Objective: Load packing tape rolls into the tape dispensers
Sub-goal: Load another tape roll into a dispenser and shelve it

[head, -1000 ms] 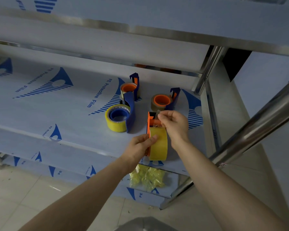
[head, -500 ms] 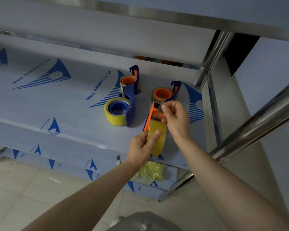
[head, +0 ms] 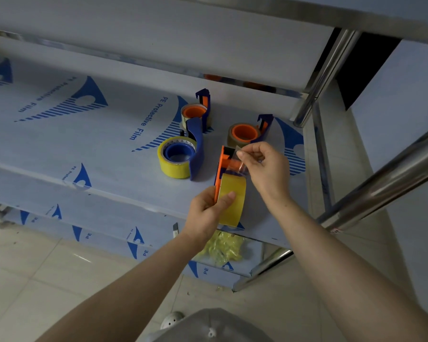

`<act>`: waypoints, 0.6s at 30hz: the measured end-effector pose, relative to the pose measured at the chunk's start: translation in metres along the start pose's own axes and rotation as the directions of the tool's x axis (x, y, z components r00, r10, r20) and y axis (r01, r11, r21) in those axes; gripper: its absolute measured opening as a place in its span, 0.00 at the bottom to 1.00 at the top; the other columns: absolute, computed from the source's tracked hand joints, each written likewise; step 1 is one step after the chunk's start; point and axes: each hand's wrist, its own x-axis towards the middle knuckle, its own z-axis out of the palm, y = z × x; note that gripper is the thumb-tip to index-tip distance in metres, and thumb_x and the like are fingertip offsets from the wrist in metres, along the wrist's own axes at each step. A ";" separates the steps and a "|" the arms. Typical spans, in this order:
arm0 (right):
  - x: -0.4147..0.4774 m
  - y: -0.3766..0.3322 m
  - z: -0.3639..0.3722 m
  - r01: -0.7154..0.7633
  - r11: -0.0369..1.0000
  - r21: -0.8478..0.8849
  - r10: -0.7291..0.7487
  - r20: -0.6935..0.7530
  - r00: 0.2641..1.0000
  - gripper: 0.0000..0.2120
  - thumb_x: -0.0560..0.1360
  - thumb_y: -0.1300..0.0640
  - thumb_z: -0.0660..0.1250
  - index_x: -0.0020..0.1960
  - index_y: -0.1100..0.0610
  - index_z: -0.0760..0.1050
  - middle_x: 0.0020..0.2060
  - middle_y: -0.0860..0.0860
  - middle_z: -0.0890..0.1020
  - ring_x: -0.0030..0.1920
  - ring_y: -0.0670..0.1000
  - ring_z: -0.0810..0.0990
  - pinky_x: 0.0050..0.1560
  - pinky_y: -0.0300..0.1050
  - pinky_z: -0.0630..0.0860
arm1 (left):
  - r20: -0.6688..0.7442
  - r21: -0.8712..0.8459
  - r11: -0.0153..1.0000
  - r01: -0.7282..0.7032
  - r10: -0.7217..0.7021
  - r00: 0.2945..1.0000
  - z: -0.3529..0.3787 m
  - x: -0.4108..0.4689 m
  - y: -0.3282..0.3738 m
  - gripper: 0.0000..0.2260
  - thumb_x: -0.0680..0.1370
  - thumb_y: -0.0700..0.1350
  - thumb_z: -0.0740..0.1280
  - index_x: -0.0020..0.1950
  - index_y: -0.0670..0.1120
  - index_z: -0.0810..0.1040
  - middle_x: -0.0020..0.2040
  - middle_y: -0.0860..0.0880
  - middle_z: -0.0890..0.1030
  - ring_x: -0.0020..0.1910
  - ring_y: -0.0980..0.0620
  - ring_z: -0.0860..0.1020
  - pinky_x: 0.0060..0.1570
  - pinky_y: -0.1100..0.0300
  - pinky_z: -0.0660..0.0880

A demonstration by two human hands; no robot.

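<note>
The left hand point(head: 208, 211) grips the stiff yellow tape roll point(head: 234, 193) at the front edge of the film-covered shelf point(head: 109, 169); the right hand point(head: 267, 169) pinches its flimsy, likely clingy clear tail point(head: 241, 160).

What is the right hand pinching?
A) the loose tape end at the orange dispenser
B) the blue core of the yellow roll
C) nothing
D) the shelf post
A: the right hand pinches the clear tape end over the orange dispenser, which the left hand grips.
</note>
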 end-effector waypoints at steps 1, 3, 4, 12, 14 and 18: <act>0.002 -0.001 -0.001 0.022 0.999 -0.035 -0.022 0.013 1.000 0.06 0.73 0.52 0.70 0.46 0.55 0.80 0.38 0.46 0.82 0.40 0.44 0.79 0.40 0.41 0.76 | -0.015 0.006 1.000 -0.010 0.010 1.000 0.000 -0.001 -0.001 0.06 0.77 0.42 0.65 0.50 0.41 0.78 0.44 0.41 0.82 0.43 0.44 0.80 0.46 0.51 0.79; 0.004 -0.002 -0.003 0.042 0.994 -0.101 -0.036 0.061 0.997 0.06 0.74 0.52 0.69 0.46 0.55 0.79 0.39 0.47 0.82 0.42 0.46 0.79 0.42 0.44 0.76 | -0.059 0.007 1.000 -0.023 0.023 0.998 0.001 -0.002 -0.004 0.14 0.76 0.47 0.66 0.49 0.35 0.78 0.43 0.35 0.80 0.42 0.40 0.78 0.47 0.41 0.77; 0.005 -0.002 -0.004 0.043 0.991 -0.126 -0.032 0.086 0.996 0.06 0.74 0.53 0.68 0.46 0.56 0.78 0.39 0.47 0.81 0.42 0.47 0.79 0.43 0.46 0.76 | -0.083 0.006 1.000 -0.025 0.026 0.996 0.003 -0.003 -0.004 0.19 0.75 0.51 0.66 0.48 0.32 0.77 0.42 0.31 0.79 0.41 0.39 0.78 0.47 0.37 0.76; 0.008 0.004 -0.008 0.019 0.982 -0.186 0.000 0.100 0.995 0.07 0.75 0.53 0.68 0.47 0.57 0.77 0.38 0.46 0.79 0.41 0.46 0.77 0.42 0.47 0.76 | -0.122 0.019 0.998 -0.059 0.061 0.991 0.007 0.000 -0.004 0.29 0.69 0.60 0.66 0.43 0.31 0.75 0.36 0.37 0.77 0.34 0.43 0.77 0.38 0.41 0.77; 0.010 0.004 -0.009 -0.001 0.984 -0.178 0.021 0.108 0.994 0.07 0.74 0.53 0.69 0.47 0.56 0.78 0.38 0.46 0.79 0.40 0.46 0.78 0.43 0.48 0.78 | -0.101 0.023 0.999 -0.037 0.039 0.994 0.005 0.001 -0.009 0.16 0.71 0.53 0.69 0.42 0.39 0.78 0.35 0.42 0.80 0.33 0.48 0.79 0.36 0.52 0.79; 0.017 0.006 -0.011 0.001 0.983 -0.185 0.031 0.170 0.985 0.07 0.73 0.53 0.70 0.46 0.56 0.78 0.37 0.46 0.79 0.40 0.47 0.79 0.43 0.48 0.79 | -0.046 -0.017 0.999 -0.036 0.035 0.998 0.004 0.000 -0.012 0.02 0.75 0.41 0.67 0.43 0.45 0.78 0.36 0.46 0.81 0.31 0.52 0.80 0.32 0.59 0.80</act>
